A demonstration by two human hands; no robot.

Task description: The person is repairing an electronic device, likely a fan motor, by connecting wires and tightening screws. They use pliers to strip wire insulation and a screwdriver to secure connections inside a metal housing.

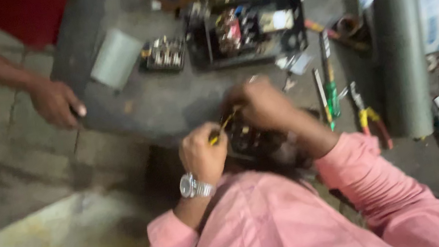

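The left hand (202,154), in the lower middle of the frame, is clenched in a grip on a thin yellow-handled tool (221,127), which slants up and to the right from the fist. A silver wristwatch (194,187) sits on that wrist above a pink sleeve (282,222). The right hand (263,105), just right of and above the left, is curled down over a dark blocky part (247,139) lying between the two hands; the blur hides whether its grip is closed on the part or only pressing it. The tool's tip meets the area between the right hand's fingers and the dark part.

Right of the hands, on the grey floor (169,99), lie a green-handled screwdriver (331,85) and pliers with red and yellow handles (370,120), near each other. Further right stands a long grey roll (402,62). Above the hands, in the upper middle of the frame, is an open black box (252,30) with electrical parts inside, and just left of it a small block with metal terminals (164,53) and a pale grey sheet piece (116,57).

At the upper left, another person's hand (56,102) reaches in from the frame's edge, resting at the edge of the dark grey floor patch, well apart from the work.
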